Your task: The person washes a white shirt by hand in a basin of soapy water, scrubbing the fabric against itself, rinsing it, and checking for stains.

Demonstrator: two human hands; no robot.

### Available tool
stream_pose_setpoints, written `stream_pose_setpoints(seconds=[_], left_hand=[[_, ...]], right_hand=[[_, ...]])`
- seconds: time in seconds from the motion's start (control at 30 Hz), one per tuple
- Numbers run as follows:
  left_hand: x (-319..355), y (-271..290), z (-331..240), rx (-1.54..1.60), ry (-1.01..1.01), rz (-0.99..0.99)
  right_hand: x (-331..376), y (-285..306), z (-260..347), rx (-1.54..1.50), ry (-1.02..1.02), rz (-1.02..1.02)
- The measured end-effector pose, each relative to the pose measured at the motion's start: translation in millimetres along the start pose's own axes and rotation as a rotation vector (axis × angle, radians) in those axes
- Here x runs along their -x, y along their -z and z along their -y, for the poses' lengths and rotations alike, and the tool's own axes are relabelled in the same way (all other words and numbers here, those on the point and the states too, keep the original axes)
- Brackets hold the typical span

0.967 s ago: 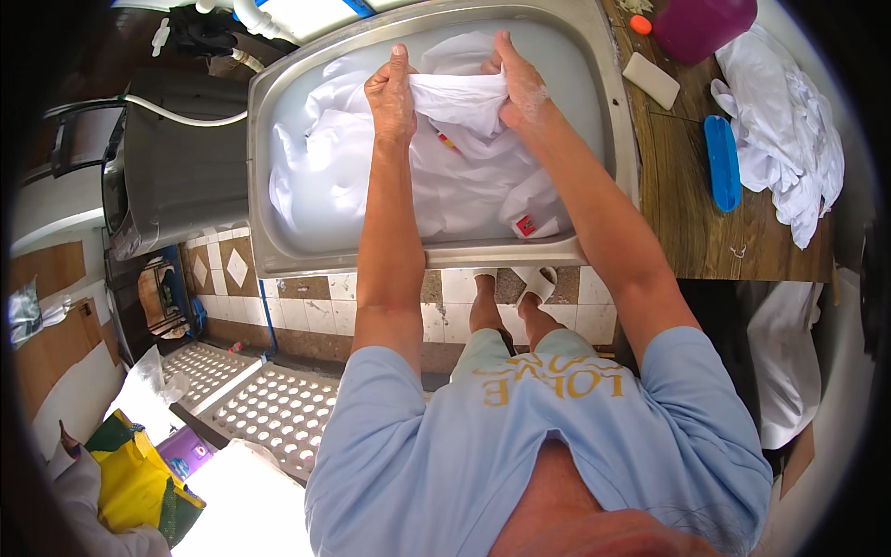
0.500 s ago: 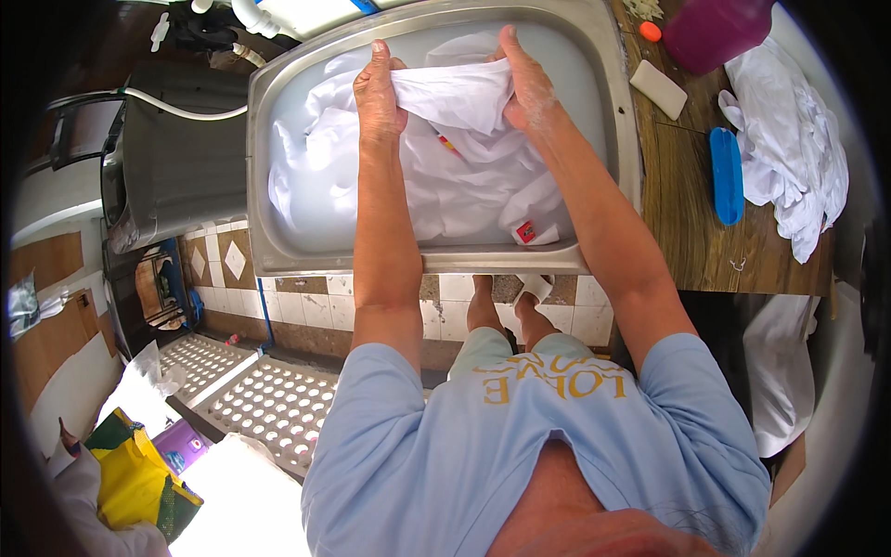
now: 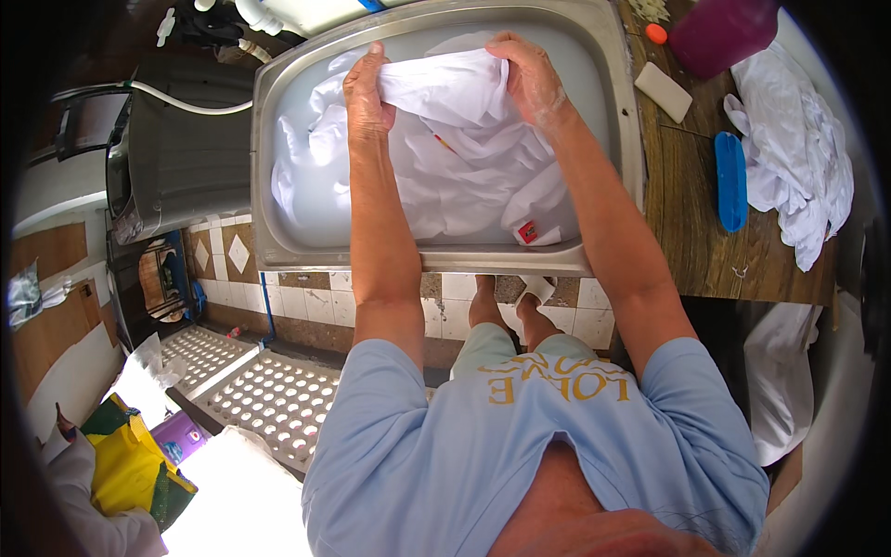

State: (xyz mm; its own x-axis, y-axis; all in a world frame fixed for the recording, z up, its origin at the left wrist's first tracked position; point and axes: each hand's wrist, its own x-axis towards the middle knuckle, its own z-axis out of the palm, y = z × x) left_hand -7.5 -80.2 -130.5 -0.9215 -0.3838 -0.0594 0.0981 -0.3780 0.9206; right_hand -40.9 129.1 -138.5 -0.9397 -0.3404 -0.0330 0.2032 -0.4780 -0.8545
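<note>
Both of my hands grip a wet white garment [image 3: 445, 88] and stretch one part of it between them, above a metal sink basin [image 3: 418, 260]. My left hand [image 3: 368, 93] is closed on the cloth with its thumb up. At the other end my right hand [image 3: 531, 82] has its fingers bent over the top edge, with some suds on the wrist. The garment's lower folds lie in the cloudy water [image 3: 320, 223] below. A small red label [image 3: 528, 231] shows on white cloth at the basin's near right corner, and a coloured stripe [image 3: 439, 137] runs on the cloth mid-basin.
On the wooden counter [image 3: 687, 251] to the right lie a bar of soap [image 3: 663, 92], a blue brush [image 3: 730, 181], an orange cap [image 3: 656, 34], a purple container [image 3: 724, 37] and a heap of white clothes [image 3: 798, 148]. A dark grey appliance [image 3: 186, 148] stands left of the sink.
My right hand has turned, its thumb no longer pointing up and its fingers now folded over the cloth. My left hand has shifted slightly left, and the stretched part sits a little higher.
</note>
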Motion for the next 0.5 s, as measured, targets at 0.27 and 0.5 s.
stream_pose_setpoints(seconds=[0.27,0.5], left_hand=[[18,-15,65,-1.224,-0.252,0.257],[-11,21,119,-1.377,-0.451,0.294]], right_hand=[[0,10,-5,1.515,-0.255,-0.222],[-52,80,-86,1.068,-0.074,-0.231]])
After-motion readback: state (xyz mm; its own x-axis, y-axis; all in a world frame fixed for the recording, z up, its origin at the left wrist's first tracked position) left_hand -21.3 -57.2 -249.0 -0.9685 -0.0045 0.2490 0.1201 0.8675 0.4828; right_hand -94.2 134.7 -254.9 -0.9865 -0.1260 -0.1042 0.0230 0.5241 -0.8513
